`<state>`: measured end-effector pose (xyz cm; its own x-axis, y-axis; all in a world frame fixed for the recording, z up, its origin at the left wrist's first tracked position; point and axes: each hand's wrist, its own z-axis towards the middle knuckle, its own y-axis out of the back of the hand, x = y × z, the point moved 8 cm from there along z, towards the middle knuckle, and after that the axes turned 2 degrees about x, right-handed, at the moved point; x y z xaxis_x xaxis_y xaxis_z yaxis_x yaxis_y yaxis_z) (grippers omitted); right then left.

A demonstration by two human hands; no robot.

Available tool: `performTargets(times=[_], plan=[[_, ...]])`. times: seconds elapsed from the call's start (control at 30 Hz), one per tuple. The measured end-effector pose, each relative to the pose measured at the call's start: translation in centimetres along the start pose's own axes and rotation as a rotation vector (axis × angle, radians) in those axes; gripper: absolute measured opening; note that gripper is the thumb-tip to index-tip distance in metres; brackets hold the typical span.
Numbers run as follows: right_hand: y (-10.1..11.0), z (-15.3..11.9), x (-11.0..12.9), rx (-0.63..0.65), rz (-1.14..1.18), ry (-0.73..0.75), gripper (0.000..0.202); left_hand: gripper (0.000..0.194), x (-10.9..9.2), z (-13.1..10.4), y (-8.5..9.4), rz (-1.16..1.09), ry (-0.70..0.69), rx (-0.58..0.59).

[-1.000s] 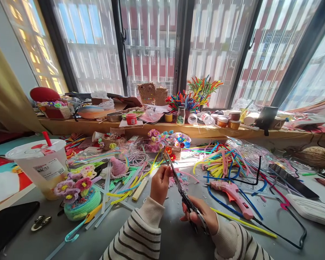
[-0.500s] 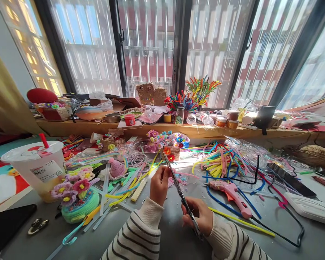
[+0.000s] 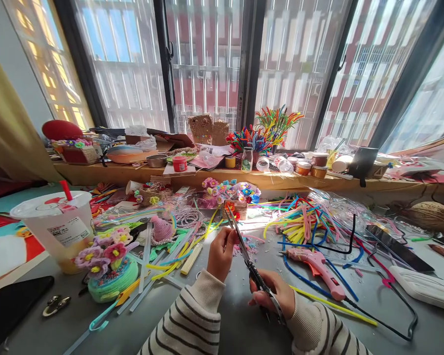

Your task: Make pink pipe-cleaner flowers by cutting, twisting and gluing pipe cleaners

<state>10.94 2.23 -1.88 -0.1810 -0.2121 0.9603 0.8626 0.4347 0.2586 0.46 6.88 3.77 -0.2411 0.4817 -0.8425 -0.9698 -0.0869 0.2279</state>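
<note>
Scissors (image 3: 245,254) are held above the counter (image 3: 242,328), their blades slightly parted and pointing away from the wearer. The right hand (image 3: 275,292) grasps them by the handles. The left hand (image 3: 221,254), at the left of the blades, is pinched on a pink stem (image 3: 258,238), which emerges to the right of the scissors; its gripped end is hidden by the fingers. Pink clippings (image 3: 250,246) lie just beyond the scissors. To the scissors' right rests a glue gun (image 3: 314,266), with a stem pile (image 3: 305,224) behind it. Well left of the scissors stand a flower ornament (image 3: 113,276) and, farther left, a cup (image 3: 61,229).
</note>
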Motion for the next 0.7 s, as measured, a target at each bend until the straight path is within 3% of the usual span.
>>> performTargets(times=[0.2, 0.27, 0.53, 0.7], plan=[[0.2, 0.3, -1.7, -0.071, -0.016, -0.125, 0.026, 0.021, 0.0, 0.0, -0.6, 0.053, -0.022, 0.013], [0.2, 0.2, -1.5, -0.075, -0.04, -0.104, 0.025, 0.021, 0.1, 0.1, -0.4, 0.044, -0.017, -0.011], [1.5, -0.5, -1.2, -0.175, -0.019, -0.086, 0.03, 0.016, 1.1, 0.1, 3.3, -0.103, 0.077, -0.197], [2.8, -0.7, -2.3, -0.28, -0.004, -0.097, 0.035, 0.018, 1.9, -0.3, 5.3, -0.165, 0.172, -0.202]])
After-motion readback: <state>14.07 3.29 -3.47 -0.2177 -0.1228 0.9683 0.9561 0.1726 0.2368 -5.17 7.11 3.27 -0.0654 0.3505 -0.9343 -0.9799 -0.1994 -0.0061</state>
